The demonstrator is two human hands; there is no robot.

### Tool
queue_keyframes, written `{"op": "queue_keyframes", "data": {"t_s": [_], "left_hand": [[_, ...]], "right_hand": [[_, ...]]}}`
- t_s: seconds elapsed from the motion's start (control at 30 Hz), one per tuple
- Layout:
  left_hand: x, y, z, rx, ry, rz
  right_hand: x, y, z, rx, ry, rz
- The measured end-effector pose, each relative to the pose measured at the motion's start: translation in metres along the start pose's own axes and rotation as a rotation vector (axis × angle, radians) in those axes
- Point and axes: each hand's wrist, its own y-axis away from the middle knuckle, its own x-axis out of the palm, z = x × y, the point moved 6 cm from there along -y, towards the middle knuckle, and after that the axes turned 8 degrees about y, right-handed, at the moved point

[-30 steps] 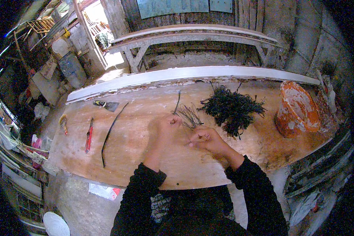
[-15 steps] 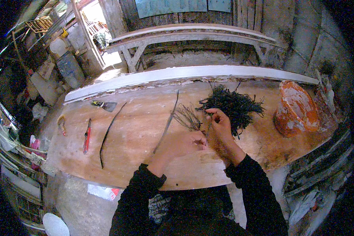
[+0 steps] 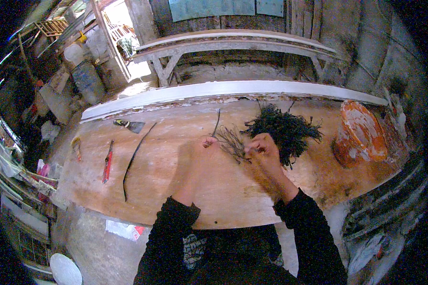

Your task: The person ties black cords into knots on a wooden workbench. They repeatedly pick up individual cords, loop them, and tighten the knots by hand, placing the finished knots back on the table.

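My left hand [image 3: 205, 145], a little blurred, is over the middle of the wooden tabletop, its fingers curled together at a dark thin strip [image 3: 217, 121]. My hand and forearm cover the strip's lower part. To its right lies a loose bundle of thin grey-brown strands [image 3: 232, 142]. My right hand [image 3: 264, 146] is closed beside these strands, at the near left edge of a heap of black strips [image 3: 285, 128]. What either hand grips, if anything, is too small or hidden to make out. Further left, another long black strip [image 3: 136, 156] lies alone.
Left on the tabletop [image 3: 166, 209] lie a putty knife [image 3: 131, 125], a red-handled tool [image 3: 108, 164] and a brush-like tool [image 3: 76, 148]. A stained orange bucket [image 3: 361, 135] lies tilted at the right. A long white board [image 3: 233, 88] borders the far edge; a bench [image 3: 238, 45] stands beyond.
My left hand has moved away from my right hand, left and farther across the table, to the dark strip. My right hand has shifted only slightly and stays closed.
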Motion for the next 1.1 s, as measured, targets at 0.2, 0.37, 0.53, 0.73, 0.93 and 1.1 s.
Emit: {"op": "queue_keyframes", "data": {"t_s": [0.2,0.37,0.53,0.73,0.93,1.1], "left_hand": [[0.001,-0.003,0.003,0.028,-0.009,-0.048],[0.008,-0.011,0.031,0.146,0.082,-0.017],[0.023,-0.012,0.046,0.191,0.063,0.052],[0.036,0.002,0.022,0.257,0.063,0.181],[0.057,0.021,0.012,0.335,0.108,0.554],[0.077,0.052,-0.021,0.365,-0.069,0.783]], "right_hand": [[0.050,0.031,0.010,-0.272,0.138,0.600],[0.047,0.030,0.006,-0.076,0.043,0.614],[0.046,0.031,0.009,-0.169,0.121,0.638],[0.027,0.018,-0.007,-0.024,0.138,0.377],[0.002,-0.002,0.007,0.080,-0.030,-0.037],[-0.014,-0.011,-0.019,0.078,0.029,-0.179]]}}
